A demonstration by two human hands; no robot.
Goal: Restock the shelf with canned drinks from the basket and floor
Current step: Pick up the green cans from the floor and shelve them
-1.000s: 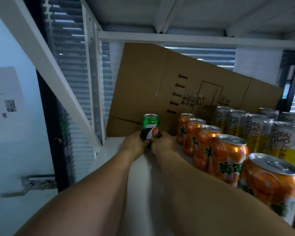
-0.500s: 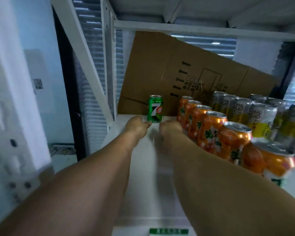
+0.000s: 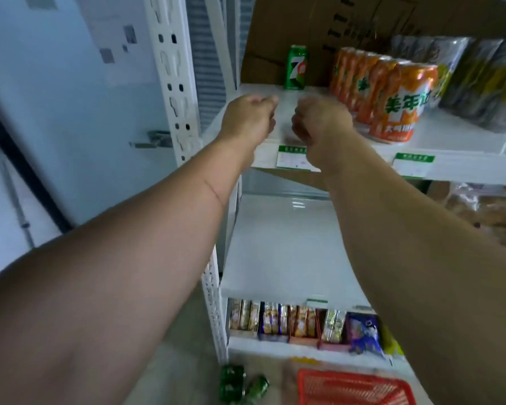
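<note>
A green 7UP can [image 3: 296, 67] stands upright alone at the back left of the white upper shelf [image 3: 438, 141], in front of a cardboard sheet. To its right runs a row of orange cans [image 3: 392, 92]. My left hand [image 3: 250, 119] and my right hand [image 3: 319, 121] hover side by side over the shelf's front edge, fingers loosely curled, holding nothing, both well short of the green can. Down on the floor lie green cans [image 3: 240, 384] beside a red basket [image 3: 354, 387].
Silver and yellow cans [image 3: 485, 80] fill the shelf's right side. A white perforated upright [image 3: 174, 74] stands on the left. The middle shelf [image 3: 281, 247] is bare at left, and snack packs [image 3: 301, 323] line the lower shelf. A pale door [image 3: 56, 112] is at far left.
Both hands let go of the green can and drew back toward the shelf's front edge. The view tilted down, bringing the lower shelves, floor cans and basket into sight.
</note>
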